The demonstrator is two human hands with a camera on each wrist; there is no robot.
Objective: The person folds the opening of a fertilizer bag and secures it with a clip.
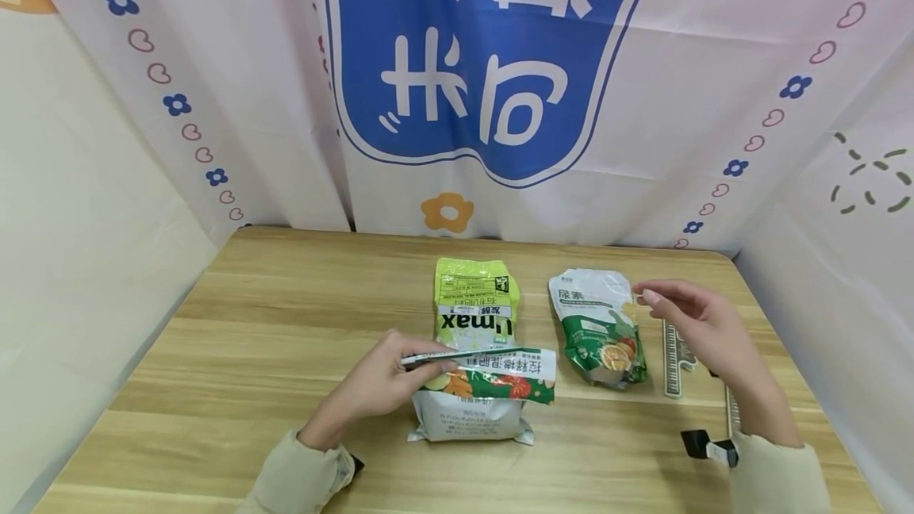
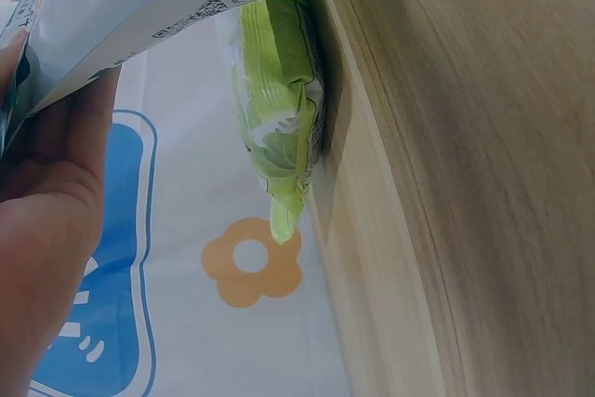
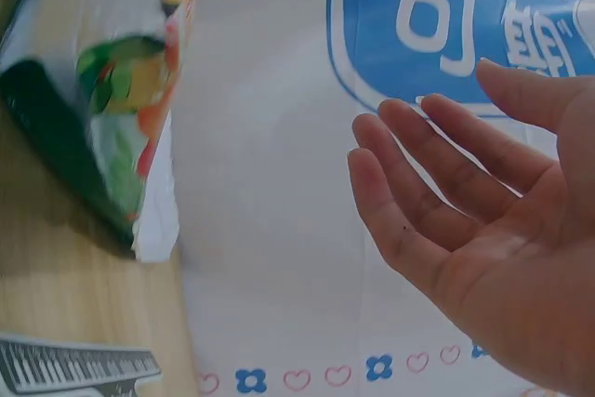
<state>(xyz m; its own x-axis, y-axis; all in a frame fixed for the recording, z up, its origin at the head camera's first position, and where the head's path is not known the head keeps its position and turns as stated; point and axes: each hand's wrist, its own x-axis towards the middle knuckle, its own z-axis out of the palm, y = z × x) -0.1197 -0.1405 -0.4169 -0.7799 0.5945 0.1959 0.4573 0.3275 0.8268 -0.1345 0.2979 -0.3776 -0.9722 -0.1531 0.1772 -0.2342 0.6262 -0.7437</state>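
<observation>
My left hand (image 1: 389, 377) pinches a green and white printed pouch (image 1: 503, 385) by its left end, thumb on the near side. The pouch is tilted edge-up above a lime-green and white bag (image 1: 477, 288) marked "Umax", hiding its middle. In the left wrist view, the held pouch's pale side (image 2: 177, 11) spans the top, with the lime bag (image 2: 279, 90) behind it. On the right lies a second green and white pouch (image 1: 594, 324) with fruit pictures. My right hand (image 1: 707, 331) is just right of it, holding nothing; its fingers are loosely bent in the right wrist view.
A grey ruler-like strip (image 1: 672, 359) lies right of the second pouch, partly beside my right hand. Black pieces with a white label (image 1: 708, 447) are near my right sleeve. Behind the wooden table (image 1: 271, 324) hangs a printed cloth (image 1: 286, 141).
</observation>
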